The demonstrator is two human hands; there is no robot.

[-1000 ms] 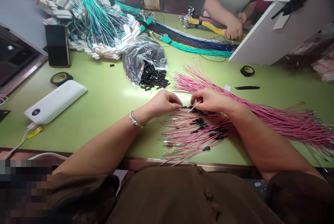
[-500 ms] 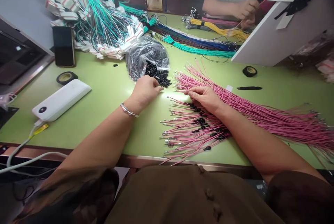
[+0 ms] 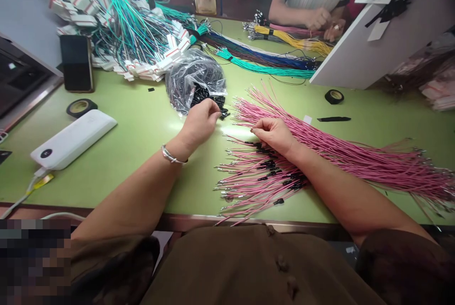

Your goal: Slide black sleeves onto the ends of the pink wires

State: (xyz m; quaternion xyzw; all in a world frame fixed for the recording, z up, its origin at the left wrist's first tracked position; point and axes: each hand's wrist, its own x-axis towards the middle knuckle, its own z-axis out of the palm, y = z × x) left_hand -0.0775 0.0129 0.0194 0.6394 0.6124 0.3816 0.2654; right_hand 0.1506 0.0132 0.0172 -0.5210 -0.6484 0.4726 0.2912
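Note:
My left hand [image 3: 202, 120] is closed in a pinch at the near edge of a clear plastic bag [image 3: 179, 82] of small black sleeves [image 3: 201, 94]. What its fingertips hold is too small to make out. My right hand [image 3: 275, 137] pinches what looks like the tip of a pink wire, over the near side of a large bundle of pink wires [image 3: 330, 153] with metal terminals. Below that hand lies a fanned group of pink wires [image 3: 241, 184], several with black sleeves [image 3: 268, 165] on them, partly covered by my right forearm.
To the left are a white power bank [image 3: 76, 139] with a cable, a black tape roll [image 3: 81, 107] and a phone [image 3: 76, 63]. Teal wires with white connectors [image 3: 135, 35] are heaped behind. Another tape roll [image 3: 334, 96] and a white panel [image 3: 341, 54] stand right. A co-worker's hands [image 3: 325, 23] are across the table.
My left hand has drawn its fingers together and lifted slightly at the black sleeves. My right hand keeps its pinch almost in place. The whole view has shifted a little.

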